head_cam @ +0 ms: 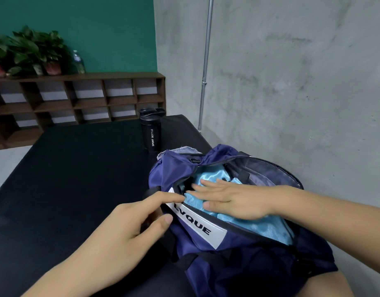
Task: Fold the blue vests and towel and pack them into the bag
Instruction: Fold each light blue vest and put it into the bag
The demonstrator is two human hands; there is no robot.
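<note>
Head view: your right hand (229, 202) lies flat, pressing the blue cloth (268, 228) inside the bag (238, 271). Left hand (131, 224) touches the near-left rim, grip unclear. Hold rim wide, press evenly, tuck edges under.

The bag's white label (197, 226) reads "VQUE"; the black bottle (151, 133) reads "SPORT BOTTLE".

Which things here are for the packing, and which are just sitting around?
For the job: the navy bag, the light blue cloth inside it, the right hand pressing that cloth, the left hand at the bag's rim.
Just lying about: the black sport bottle, the clear water bottle, the potted plants, the wooden shelf.
</note>
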